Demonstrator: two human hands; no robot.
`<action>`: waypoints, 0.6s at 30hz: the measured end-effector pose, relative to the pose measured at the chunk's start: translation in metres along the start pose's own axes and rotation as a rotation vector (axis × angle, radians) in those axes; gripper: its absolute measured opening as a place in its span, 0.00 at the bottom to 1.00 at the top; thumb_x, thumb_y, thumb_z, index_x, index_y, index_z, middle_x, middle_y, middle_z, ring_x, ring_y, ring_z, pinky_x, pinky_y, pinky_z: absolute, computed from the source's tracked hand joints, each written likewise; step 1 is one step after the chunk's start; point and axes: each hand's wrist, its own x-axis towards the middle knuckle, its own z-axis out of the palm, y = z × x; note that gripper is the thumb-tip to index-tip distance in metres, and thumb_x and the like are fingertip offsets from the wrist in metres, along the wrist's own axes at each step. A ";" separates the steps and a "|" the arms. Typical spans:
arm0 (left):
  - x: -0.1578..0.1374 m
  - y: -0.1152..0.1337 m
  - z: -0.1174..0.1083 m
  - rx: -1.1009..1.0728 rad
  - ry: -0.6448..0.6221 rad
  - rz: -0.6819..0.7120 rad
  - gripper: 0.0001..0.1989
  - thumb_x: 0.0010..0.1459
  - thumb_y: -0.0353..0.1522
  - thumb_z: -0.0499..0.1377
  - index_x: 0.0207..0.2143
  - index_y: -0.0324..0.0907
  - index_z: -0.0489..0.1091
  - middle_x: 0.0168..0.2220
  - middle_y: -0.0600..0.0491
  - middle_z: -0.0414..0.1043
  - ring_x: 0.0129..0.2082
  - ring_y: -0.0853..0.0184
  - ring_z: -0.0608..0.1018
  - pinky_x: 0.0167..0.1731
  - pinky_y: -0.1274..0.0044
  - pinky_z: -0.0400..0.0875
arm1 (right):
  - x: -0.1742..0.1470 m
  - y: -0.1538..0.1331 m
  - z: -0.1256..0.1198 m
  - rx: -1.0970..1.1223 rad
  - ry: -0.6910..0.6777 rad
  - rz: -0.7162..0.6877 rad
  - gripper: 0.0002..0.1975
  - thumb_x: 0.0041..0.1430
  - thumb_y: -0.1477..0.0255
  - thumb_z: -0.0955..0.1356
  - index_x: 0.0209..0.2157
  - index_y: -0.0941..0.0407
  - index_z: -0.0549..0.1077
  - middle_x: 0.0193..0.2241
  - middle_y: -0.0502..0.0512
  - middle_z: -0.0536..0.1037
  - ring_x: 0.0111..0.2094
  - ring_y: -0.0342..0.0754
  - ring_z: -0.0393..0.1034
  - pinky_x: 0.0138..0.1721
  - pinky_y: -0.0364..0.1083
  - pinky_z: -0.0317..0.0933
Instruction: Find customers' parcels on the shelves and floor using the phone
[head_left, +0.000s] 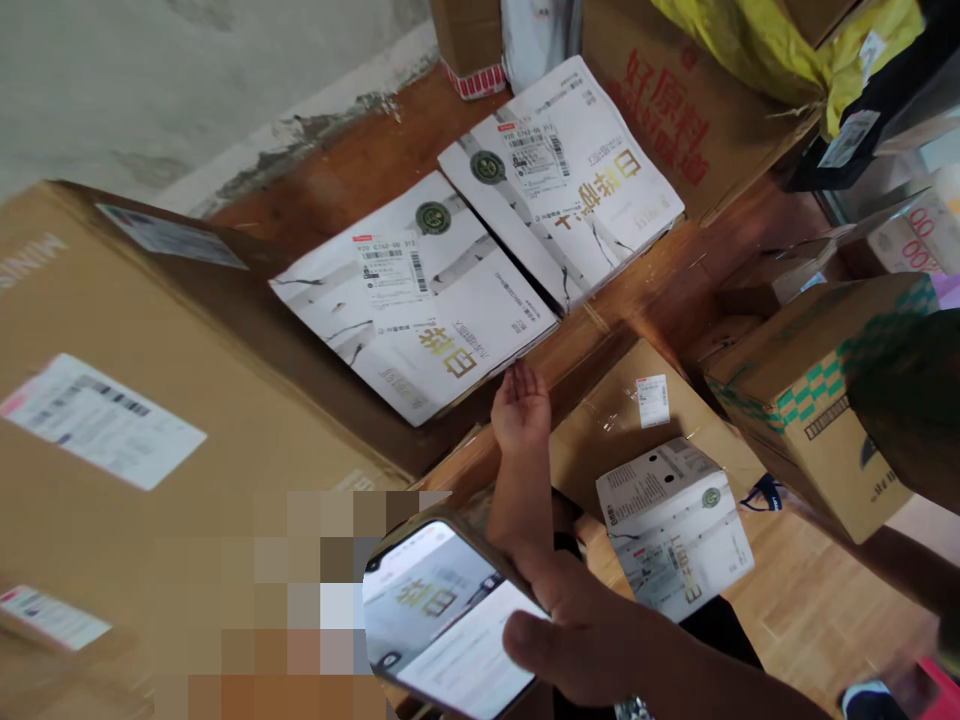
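Observation:
My right hand (577, 615) holds a smartphone (450, 620) by its right side, thumb over the lit screen, which shows gold lettering like that on the cartons. Beyond it, my left hand (521, 408) is palm up, fingers slightly curled, fingertips at the near edge of a white carton (390, 300) with a birch-trunk print. Whether they touch the carton is hard to tell. A matching white carton (562, 170) lies right beside it. Both carry shipping labels. A third such carton (675, 530) sits lower right, beyond my right forearm.
A large brown box (187, 390) fills the left side. Brown cartons stand behind and to the right, among them a green-checked box (817, 400). Yellow plastic (847, 50) hangs at the upper right. A dark shape and a shoe (870, 700) show at the right edge.

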 end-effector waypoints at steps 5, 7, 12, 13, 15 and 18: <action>-0.004 0.006 0.018 -0.156 0.130 -0.079 0.10 0.65 0.22 0.49 0.31 0.41 0.63 0.29 0.55 0.68 0.27 0.77 0.73 0.28 0.87 0.71 | -0.001 -0.005 0.001 0.000 -0.004 -0.005 0.44 0.54 0.36 0.61 0.57 0.56 0.66 0.47 0.62 0.76 0.46 0.55 0.71 0.48 0.52 0.65; -0.005 0.010 0.023 -0.210 0.151 -0.102 0.09 0.65 0.24 0.49 0.32 0.41 0.61 0.27 0.56 0.66 0.25 0.77 0.72 0.25 0.87 0.69 | 0.001 -0.009 0.000 0.011 -0.004 0.000 0.44 0.55 0.36 0.62 0.57 0.58 0.66 0.48 0.64 0.76 0.47 0.56 0.71 0.49 0.52 0.64; -0.001 0.016 0.026 -0.321 0.112 -0.160 0.11 0.68 0.31 0.48 0.30 0.43 0.58 0.21 0.61 0.59 0.19 0.77 0.66 0.19 0.86 0.61 | 0.003 -0.016 -0.005 0.056 0.056 -0.030 0.42 0.55 0.39 0.64 0.57 0.59 0.67 0.49 0.65 0.76 0.50 0.58 0.70 0.49 0.52 0.65; 0.000 0.018 0.027 -0.334 0.092 -0.161 0.12 0.69 0.33 0.48 0.30 0.43 0.57 0.20 0.62 0.58 0.18 0.76 0.65 0.19 0.85 0.61 | 0.001 -0.016 -0.006 0.051 0.077 -0.030 0.41 0.56 0.40 0.65 0.57 0.58 0.67 0.49 0.64 0.76 0.49 0.57 0.71 0.49 0.52 0.65; 0.005 0.022 0.029 -0.346 0.053 -0.153 0.13 0.69 0.36 0.47 0.29 0.44 0.57 0.18 0.62 0.57 0.16 0.76 0.63 0.18 0.84 0.59 | -0.007 -0.018 -0.006 0.043 0.098 -0.016 0.40 0.55 0.41 0.66 0.59 0.55 0.67 0.49 0.62 0.77 0.48 0.57 0.71 0.50 0.53 0.65; 0.006 0.026 0.033 -0.302 0.006 -0.144 0.15 0.69 0.37 0.47 0.27 0.45 0.56 0.17 0.63 0.57 0.15 0.76 0.60 0.17 0.82 0.55 | -0.029 -0.015 -0.002 0.045 0.137 0.020 0.41 0.55 0.41 0.66 0.62 0.51 0.64 0.52 0.61 0.75 0.52 0.59 0.71 0.56 0.55 0.62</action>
